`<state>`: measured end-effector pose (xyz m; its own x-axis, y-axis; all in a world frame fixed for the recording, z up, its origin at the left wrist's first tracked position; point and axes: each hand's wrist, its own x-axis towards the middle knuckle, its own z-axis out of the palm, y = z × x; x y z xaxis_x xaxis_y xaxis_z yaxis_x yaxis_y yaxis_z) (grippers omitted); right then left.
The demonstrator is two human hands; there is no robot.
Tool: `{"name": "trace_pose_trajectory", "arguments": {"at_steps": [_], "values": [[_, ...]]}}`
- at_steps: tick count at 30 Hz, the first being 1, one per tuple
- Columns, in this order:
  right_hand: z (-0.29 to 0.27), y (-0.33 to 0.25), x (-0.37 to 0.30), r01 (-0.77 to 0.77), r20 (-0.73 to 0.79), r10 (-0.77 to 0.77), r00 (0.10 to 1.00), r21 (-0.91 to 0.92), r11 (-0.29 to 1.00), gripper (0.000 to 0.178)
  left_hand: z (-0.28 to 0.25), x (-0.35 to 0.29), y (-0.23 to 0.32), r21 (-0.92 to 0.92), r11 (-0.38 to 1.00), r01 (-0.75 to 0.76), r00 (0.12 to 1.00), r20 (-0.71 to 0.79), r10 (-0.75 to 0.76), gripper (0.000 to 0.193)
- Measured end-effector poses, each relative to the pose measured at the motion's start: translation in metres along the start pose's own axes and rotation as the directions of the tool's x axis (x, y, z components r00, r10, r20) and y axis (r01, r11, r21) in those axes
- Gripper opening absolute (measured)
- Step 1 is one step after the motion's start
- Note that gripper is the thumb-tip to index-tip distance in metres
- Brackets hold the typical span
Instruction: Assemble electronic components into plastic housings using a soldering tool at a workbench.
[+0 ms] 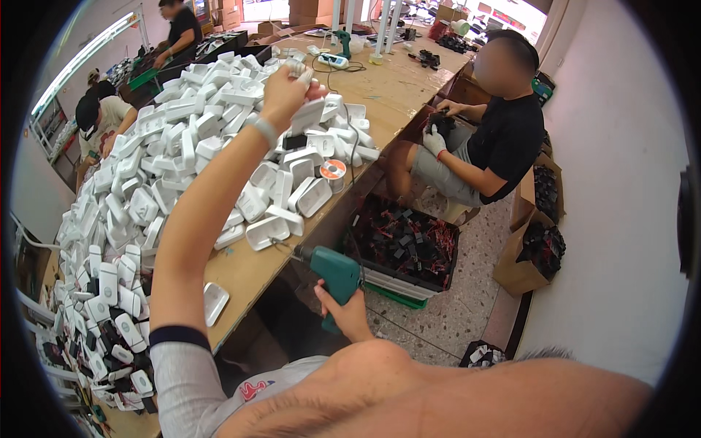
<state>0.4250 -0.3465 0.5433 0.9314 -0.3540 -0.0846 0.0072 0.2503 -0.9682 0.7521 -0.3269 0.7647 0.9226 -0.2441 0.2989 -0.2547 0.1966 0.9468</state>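
Note:
My left hand [288,91] reaches out over a heap of white plastic cases [182,139], its fingers closed around a white case [308,115] just below them. White coverings or pieces show at some fingers; which they are I cannot tell. Closer to me, my right hand [347,314] grips the handle of a teal pistol-shaped tool [336,271]. Its black nozzle points left over the table edge, with a thin tip near a white case [266,232]. An orange-faced spool [333,172] of silvery wire stands beside the heap.
Below the table edge, a black crate [405,241] holds dark parts with red wires. A person [504,124] sits to the right, handling black parts. Cardboard boxes [526,255] line the wall. A second green tool [343,44] stands farther back; finished-looking white units [109,292] lie at left.

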Motion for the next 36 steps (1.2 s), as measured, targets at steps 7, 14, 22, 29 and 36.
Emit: {"name": "trace_pose_trajectory", "arguments": {"at_steps": [7,14,22,29,36], "values": [[-0.011,-0.009,0.011,0.007,-0.073,-0.007,0.997,0.010,1.000,0.018,0.023,0.082,-0.022,0.108,0.994,0.025,0.955,0.292,-0.056,0.086],[-0.005,-0.009,0.000,0.002,0.031,-0.001,1.000,-0.032,0.999,0.017,-0.157,-0.039,0.006,0.649,0.760,0.036,0.966,0.172,-0.193,0.084],[0.034,-0.019,-0.010,0.085,0.064,-0.081,0.995,-0.056,0.995,0.013,-0.321,-0.348,0.054,0.740,0.661,0.126,0.901,-0.364,0.235,0.029],[0.095,-0.025,-0.019,0.182,0.327,-0.162,0.931,-0.031,0.983,0.022,-0.330,-0.524,0.006,0.710,0.493,0.503,0.579,-0.700,0.418,0.026],[0.111,-0.025,-0.041,0.212,0.433,-0.152,0.889,-0.095,0.973,0.021,-0.357,-0.451,-0.005,0.766,-0.239,0.597,0.754,-0.436,0.491,0.049]]}}
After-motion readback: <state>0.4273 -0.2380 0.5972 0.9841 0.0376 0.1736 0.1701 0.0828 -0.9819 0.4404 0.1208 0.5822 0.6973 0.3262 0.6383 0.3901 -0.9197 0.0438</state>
